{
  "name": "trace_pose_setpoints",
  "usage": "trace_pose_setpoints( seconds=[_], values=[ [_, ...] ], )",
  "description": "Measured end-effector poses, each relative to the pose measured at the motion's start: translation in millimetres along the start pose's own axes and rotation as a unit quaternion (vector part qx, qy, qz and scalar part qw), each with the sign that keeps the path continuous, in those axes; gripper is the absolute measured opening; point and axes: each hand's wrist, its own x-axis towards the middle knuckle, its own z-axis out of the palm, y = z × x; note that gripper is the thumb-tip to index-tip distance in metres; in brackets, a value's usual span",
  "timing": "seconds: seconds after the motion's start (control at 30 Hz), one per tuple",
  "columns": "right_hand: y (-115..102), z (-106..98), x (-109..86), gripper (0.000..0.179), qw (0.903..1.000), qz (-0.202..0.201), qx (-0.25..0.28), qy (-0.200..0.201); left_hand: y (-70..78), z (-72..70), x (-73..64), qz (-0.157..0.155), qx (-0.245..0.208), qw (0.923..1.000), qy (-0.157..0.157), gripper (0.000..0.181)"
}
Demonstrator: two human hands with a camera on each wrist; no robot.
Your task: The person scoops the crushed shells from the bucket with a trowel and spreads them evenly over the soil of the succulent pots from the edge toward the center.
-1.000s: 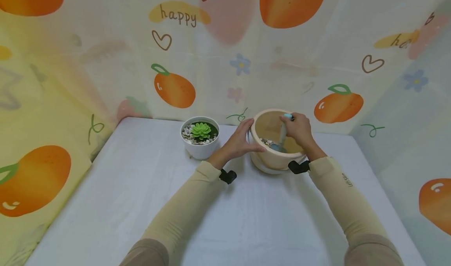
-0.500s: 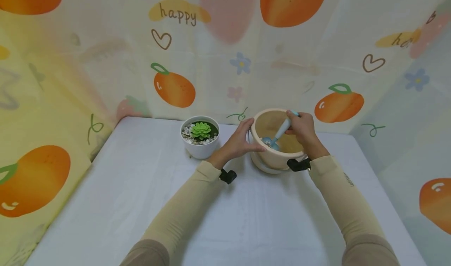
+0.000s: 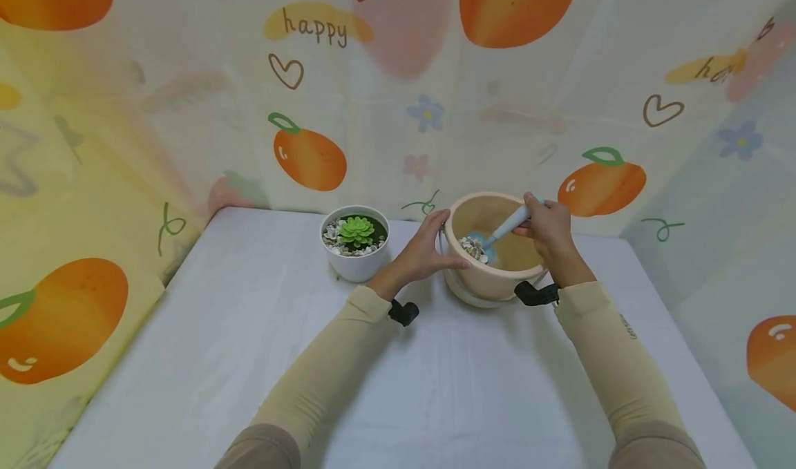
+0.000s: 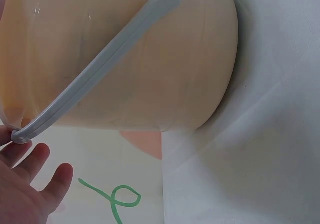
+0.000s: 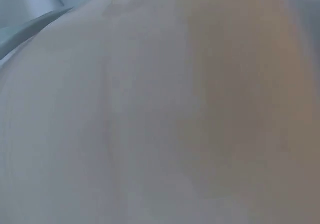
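Note:
A beige bucket (image 3: 474, 284) stands upright at the back of the table. My left hand (image 3: 421, 253) braces its left side, thumb laid along the front rim and fingers spread at the back left. In the left wrist view, fingertips touch the end of the grey bucket handle (image 4: 100, 72). My right hand (image 3: 548, 226) grips a pale blue toy shovel (image 3: 508, 225) by its handle over the right rim. The shovel slants down to the left, its blade inside the bucket beside small mixed pebbles (image 3: 472, 248). Blurred bucket wall (image 5: 150, 109) fills most of the right wrist view.
Left of the bucket stands a white pot (image 3: 356, 267) with a green succulent (image 3: 356, 231) and pebbles. A white cloth (image 3: 398, 386) covers the table. A fruit-printed curtain (image 3: 385, 130) hangs close behind the bucket and pot.
My right hand has shifted right, and the shovel has tipped from nearly upright to a long slant. Its blade has moved off the pebbles, which show more now. My left hand stays put.

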Motion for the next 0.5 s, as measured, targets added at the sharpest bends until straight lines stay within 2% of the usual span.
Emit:
trace_pose_setpoints(
  seconds=[0.27,0.5],
  values=[
    [-8.3,-13.0,-0.5,0.028,0.997,0.022,0.073,-0.009,1.6,0.4,0.6,0.002,0.001,1.0,0.004,0.108],
    [-8.6,-14.7,3.0,0.028,0.9939,0.039,0.103,-0.003,2.4,-0.4,0.0,-0.001,0.002,1.0,0.005,0.108]
  ],
)
